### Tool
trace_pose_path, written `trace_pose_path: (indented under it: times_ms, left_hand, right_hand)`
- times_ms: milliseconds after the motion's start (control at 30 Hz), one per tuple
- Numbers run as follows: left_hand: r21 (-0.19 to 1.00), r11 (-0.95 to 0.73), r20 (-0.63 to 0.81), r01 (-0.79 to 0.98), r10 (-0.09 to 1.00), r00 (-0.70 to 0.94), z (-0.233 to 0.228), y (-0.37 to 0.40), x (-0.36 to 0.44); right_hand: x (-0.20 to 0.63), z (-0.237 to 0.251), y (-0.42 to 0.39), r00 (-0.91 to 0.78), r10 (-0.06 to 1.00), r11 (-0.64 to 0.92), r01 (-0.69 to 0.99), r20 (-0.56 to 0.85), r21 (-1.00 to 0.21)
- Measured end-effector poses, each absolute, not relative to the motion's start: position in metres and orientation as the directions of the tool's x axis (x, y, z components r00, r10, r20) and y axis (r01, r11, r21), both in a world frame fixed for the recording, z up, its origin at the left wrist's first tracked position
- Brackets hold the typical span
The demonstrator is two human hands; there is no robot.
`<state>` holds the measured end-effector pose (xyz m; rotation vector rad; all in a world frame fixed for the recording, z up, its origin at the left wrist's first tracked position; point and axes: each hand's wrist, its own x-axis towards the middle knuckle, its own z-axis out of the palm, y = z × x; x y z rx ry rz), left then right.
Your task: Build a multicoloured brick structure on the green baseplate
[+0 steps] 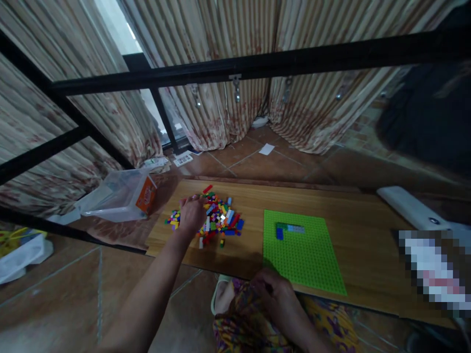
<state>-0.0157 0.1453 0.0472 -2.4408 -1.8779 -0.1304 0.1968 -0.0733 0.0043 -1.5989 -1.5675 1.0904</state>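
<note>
The green board (pixel 301 260) lies flat on the wooden table (pixel 368 235), its studs facing up, and from where I stand everything can be placed by it. Towards the board's far left part sit a few joined-looking bricks: a blue brick (pixel 279 234), a dark green brick (pixel 282 226) behind it, and a pale bluish brick (pixel 295 228) running off to the right; I can't tell how firmly they are pressed down.

Left of the board, with a bare strip of wood between, is a loose heap of small bricks (pixel 217 218) in red, blue, yellow, white and more. The person's left hand (pixel 193 215) is down in the left part of that heap, knuckles up; its fingertips are hidden, so I can't tell whether it has pinched a brick or how wide the grip is. The right hand (pixel 274 289) is at the board's near left corner, above the patterned cloth (pixel 243 323) over the person's lap, fingers curled in; whether anything is held in it I can't make out.

Well left of the board, past the heap, a clear plastic box (pixel 117 196) with an orange label (pixel 146 195) rests tilted. Beyond the board's far side, a white paper (pixel 267 149) lies on the tiled floor before the striped curtains (pixel 231 122).
</note>
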Motion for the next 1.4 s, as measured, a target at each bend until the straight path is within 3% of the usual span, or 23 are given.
trace_pose_path:
  times_ms: [133, 267, 400, 500, 567, 667, 833, 1100, 1400]
  left_hand:
    - [0.093, -0.250, 0.156, 0.964, 0.960, 0.234, 0.060, 0.136, -0.016]
    - [0.393, -0.281, 0.234, 0.875, 0.951, 0.201, 0.068, 0.108, 0.001]
    - [0.822, -0.270, 0.155, 0.502, 0.953, 0.259, 0.054, 0.060, 0.040]
    - [0.962, -0.081, 0.010, 0.262, 0.965, 0.263, 0.038, 0.027, 0.072]
    - [0.977, -0.042, -0.011, 0.210, 0.970, 0.244, 0.029, 0.012, 0.089]
    - [0.948, -0.148, 0.070, 0.283, 0.961, 0.268, 0.019, 0.000, 0.104]
    - [0.771, -0.381, 0.206, 0.510, 0.907, 0.366, 0.008, 0.002, 0.116]
    - [0.560, -0.473, 0.199, 0.680, 0.874, 0.444, -0.005, 0.009, 0.137]
    - [0.693, -0.446, 0.154, 0.566, 0.859, 0.489, -0.010, 0.010, 0.144]
  right_hand:
    - [0.197, 0.004, -0.072, -0.007, 0.994, -0.096, 0.427, -0.109, -0.899]
    - [0.198, 0.003, -0.072, 0.030, 0.995, -0.104, 0.362, -0.100, -0.926]
    - [0.203, 0.009, -0.071, 0.134, 0.984, -0.147, 0.255, -0.116, -0.956]
    - [0.213, 0.020, -0.065, 0.250, 0.959, -0.170, 0.144, -0.130, -0.975]
    - [0.221, 0.026, -0.060, 0.322, 0.937, -0.167, 0.079, -0.133, -0.983]
    - [0.229, 0.029, -0.054, 0.378, 0.916, -0.154, 0.022, -0.134, -0.988]
    - [0.239, 0.021, -0.055, 0.430, 0.897, -0.143, 0.061, -0.103, -0.988]
    - [0.260, 0.013, -0.066, 0.459, 0.876, -0.213, 0.090, -0.150, -0.973]
    - [0.267, 0.011, -0.066, 0.436, 0.890, -0.217, 0.150, -0.132, -0.965]
